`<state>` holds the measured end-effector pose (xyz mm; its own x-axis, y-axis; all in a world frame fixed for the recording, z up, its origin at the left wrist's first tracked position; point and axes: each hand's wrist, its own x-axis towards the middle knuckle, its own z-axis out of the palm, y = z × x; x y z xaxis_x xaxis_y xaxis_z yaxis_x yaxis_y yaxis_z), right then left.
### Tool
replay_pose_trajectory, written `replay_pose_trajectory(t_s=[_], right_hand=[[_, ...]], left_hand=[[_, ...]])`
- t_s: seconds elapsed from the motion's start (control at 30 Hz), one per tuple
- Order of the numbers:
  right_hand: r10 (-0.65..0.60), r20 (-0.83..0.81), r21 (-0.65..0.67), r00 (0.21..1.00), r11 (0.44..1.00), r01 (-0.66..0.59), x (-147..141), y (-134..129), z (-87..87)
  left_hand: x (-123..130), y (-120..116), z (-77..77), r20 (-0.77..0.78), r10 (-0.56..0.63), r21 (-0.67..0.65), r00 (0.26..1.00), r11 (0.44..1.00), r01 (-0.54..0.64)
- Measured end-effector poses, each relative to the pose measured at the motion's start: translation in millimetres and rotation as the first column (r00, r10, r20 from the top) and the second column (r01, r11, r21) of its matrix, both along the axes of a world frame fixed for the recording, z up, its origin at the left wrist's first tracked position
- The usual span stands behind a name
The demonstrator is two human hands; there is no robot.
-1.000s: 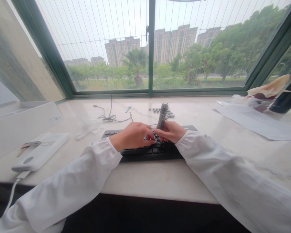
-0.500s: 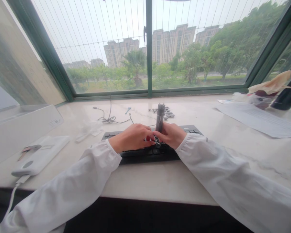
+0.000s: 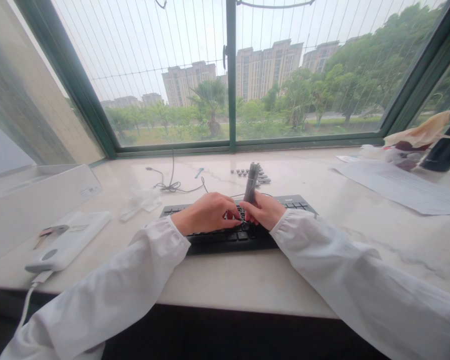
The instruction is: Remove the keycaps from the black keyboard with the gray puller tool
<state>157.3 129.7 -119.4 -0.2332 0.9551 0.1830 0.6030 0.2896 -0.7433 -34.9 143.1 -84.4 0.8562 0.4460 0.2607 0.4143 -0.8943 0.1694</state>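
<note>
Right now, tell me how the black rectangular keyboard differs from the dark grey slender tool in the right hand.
The black rectangular keyboard lies flat on the pale glossy counter; the dark grey slender tool is tilted up in the right hand. The keyboard is wide and far larger; the tool is narrow. Both are dark.

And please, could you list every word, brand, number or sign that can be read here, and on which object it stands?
No text is readable.
Keyboard: pale mark at its far right and any key legends, too small.
White box: small block of print, blurred.
White device: rows of grey marks, blurred.
Paper sheet: faint print, too blurred.
</note>
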Motion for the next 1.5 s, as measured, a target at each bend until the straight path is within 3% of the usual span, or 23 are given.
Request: replay_pose_trajectory(t_s=[0.2,0.5,0.63,0.7,0.8,1.37,1.5], right_hand=[[-0.056,0.024,0.052,0.998,0.997,0.055,-3.7,-3.5,0.6],[-0.008,-0.141,-0.132,0.99,0.991,-0.011,3.7,4.1,-2.7],[-0.021,0.067,-0.036,0.998,0.999,0.024,2.1,-3.0,9.2],[-0.097,0.239,0.075,0.966,0.994,0.081,0.1,-7.2,15.8],[-0.161,0.348,0.186,0.923,0.977,0.1,-1.9,-10.5,20.8],[-0.107,0.296,0.138,0.949,0.988,0.068,-4.9,-12.8,16.1],[-0.122,0.28,0.188,0.952,0.98,0.07,-5.5,-12.0,10.4]], left_hand=[[0.0,-0.4,0.6,-0.005,-0.01,-0.004,1.0,1.0,0.01],[-0.5,2.4,-3.6,-0.01,-0.007,0.042,1.0,0.999,0.007],[-0.8,3.0,-4.5,-0.006,-0.009,0.052,1.0,0.999,0.009],[-0.8,3.4,-4.8,-0.006,-0.002,0.058,1.0,0.998,0.002],[-0.8,4.0,-5.1,-0.013,0.01,0.066,1.0,0.998,-0.009],[-0.5,3.4,-4.7,-0.018,0.025,0.073,1.0,0.997,-0.024],[-0.3,4.0,-5.0,-0.004,0.025,0.04,1.0,0.999,-0.024]])
